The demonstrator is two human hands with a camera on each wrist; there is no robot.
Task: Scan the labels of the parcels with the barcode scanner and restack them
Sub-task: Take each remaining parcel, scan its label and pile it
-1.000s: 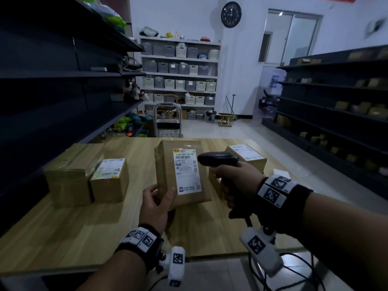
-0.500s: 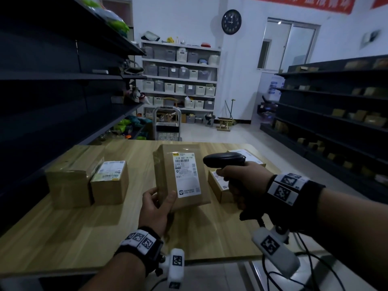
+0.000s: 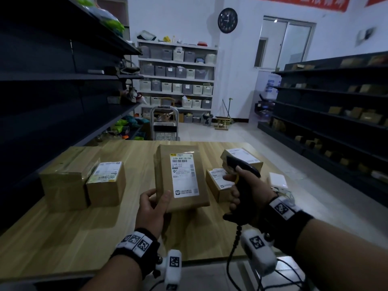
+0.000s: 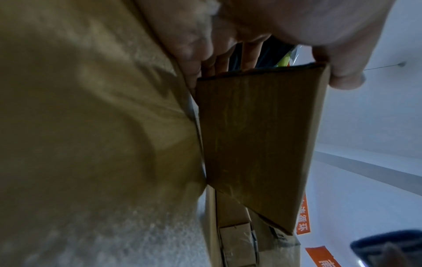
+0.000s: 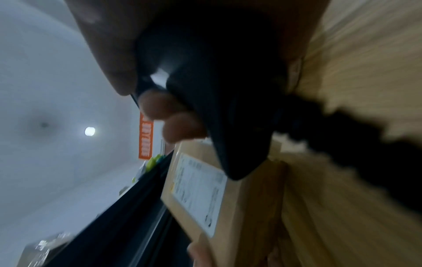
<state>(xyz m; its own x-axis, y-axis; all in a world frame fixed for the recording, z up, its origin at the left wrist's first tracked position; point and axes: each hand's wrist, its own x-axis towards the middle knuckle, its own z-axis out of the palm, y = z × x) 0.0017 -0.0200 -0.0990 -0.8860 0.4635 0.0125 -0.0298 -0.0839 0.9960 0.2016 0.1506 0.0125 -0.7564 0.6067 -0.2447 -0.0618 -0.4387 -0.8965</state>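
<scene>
My left hand (image 3: 154, 203) grips the lower left corner of a flat brown parcel (image 3: 165, 179) and holds it upright above the wooden table (image 3: 63, 238), its white label (image 3: 183, 175) facing me. The left wrist view shows the parcel (image 4: 258, 140) from below, thumb on one face and fingers (image 4: 217, 61) behind. My right hand (image 3: 245, 185) grips a black barcode scanner (image 3: 245, 166) by its handle, to the right of the parcel, its head tilted to the left and away. The right wrist view shows the scanner (image 5: 217, 90) above the label (image 5: 196, 195).
Two parcels (image 3: 84, 181) stand side by side on the table's left. Two more parcels (image 3: 218, 183) lie behind my right hand, next to a white pad (image 3: 277, 179). The scanner cable (image 3: 233, 248) hangs off the front edge. Dark shelves (image 3: 52, 80) flank both sides.
My right hand has turned and drawn the scanner back and to the right, away from the label. The parcel stays upright in my left hand.
</scene>
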